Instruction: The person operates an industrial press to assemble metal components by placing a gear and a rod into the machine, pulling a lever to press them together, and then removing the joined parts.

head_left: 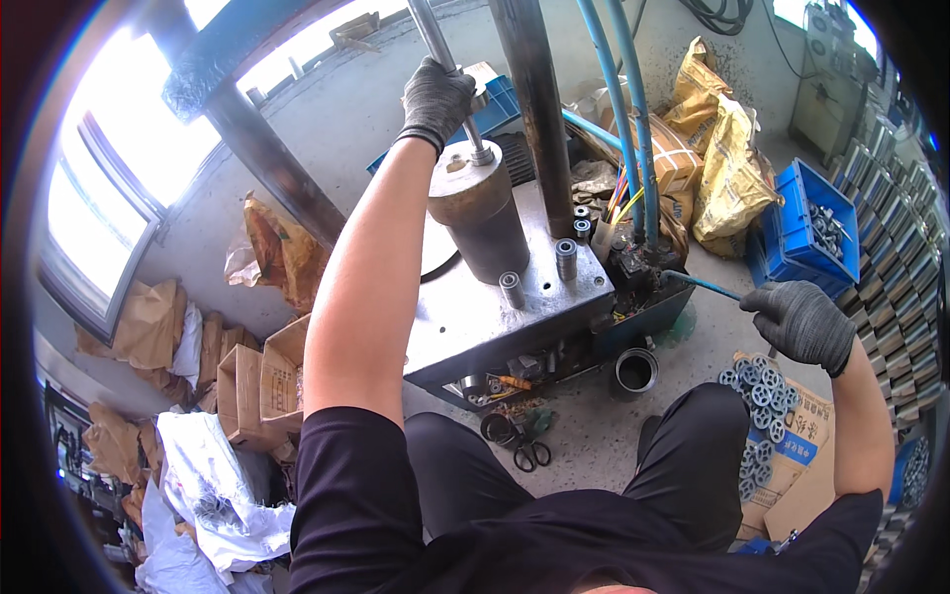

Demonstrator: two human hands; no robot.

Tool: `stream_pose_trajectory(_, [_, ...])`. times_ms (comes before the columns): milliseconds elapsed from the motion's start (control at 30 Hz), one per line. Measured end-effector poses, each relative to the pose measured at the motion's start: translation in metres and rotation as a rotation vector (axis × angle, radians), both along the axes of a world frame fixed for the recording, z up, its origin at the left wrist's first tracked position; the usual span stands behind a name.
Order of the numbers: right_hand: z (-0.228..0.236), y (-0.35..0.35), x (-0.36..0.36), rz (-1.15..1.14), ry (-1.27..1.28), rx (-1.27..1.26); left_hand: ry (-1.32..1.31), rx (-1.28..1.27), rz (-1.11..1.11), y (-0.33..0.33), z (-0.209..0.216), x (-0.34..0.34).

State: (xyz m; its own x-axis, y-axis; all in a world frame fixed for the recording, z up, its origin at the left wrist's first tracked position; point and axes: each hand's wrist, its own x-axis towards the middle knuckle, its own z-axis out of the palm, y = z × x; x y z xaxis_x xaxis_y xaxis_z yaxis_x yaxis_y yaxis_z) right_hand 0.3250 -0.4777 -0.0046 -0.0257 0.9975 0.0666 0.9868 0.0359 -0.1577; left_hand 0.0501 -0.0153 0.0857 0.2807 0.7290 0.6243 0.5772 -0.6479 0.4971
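My left hand [435,101], in a dark grey glove, is closed round an upright steel rod [432,30]. A shiny metal ring [481,99] shows beside its fingers. Below, the rod meets the top of a thick steel cylinder [482,223] standing on a metal-topped press table [445,322]. My right hand [807,325], gloved alike, grips the end of a thin blue lever [701,284] that runs to a greasy mechanism at the table's right side. Small steel sleeves [512,290] stand on the table near the cylinder; another sleeve [565,259] is by the right edge.
Dark press columns [534,109] and blue pipes [626,129] rise behind the table. A blue crate [811,223] of metal parts stands right. Spoked metal discs [762,396] lie on cardboard by my right knee. A round can [633,373] and scissors [531,455] are on the floor.
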Motion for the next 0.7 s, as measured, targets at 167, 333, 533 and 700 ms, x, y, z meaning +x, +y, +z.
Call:
stream_pose_trajectory(167, [-0.005,-0.008,-0.007,-0.015,0.075,0.073,-0.099,-0.134,-0.002,0.027,0.001,-0.009])
stream_pose_trajectory(333, [-0.030,-0.031,-0.015,-0.022,0.098,0.071,-0.025,-0.052,0.035,0.004,0.000,-0.002])
stream_pose_trajectory(533, [-0.057,-0.061,-0.031,0.004,0.134,-0.227,-0.078,-0.063,-0.023,0.014,0.001,-0.002])
stream_pose_trajectory(700, [-0.057,-0.058,-0.033,-0.036,0.088,-0.274,-0.151,-0.122,-0.084,0.020,-0.002,-0.003])
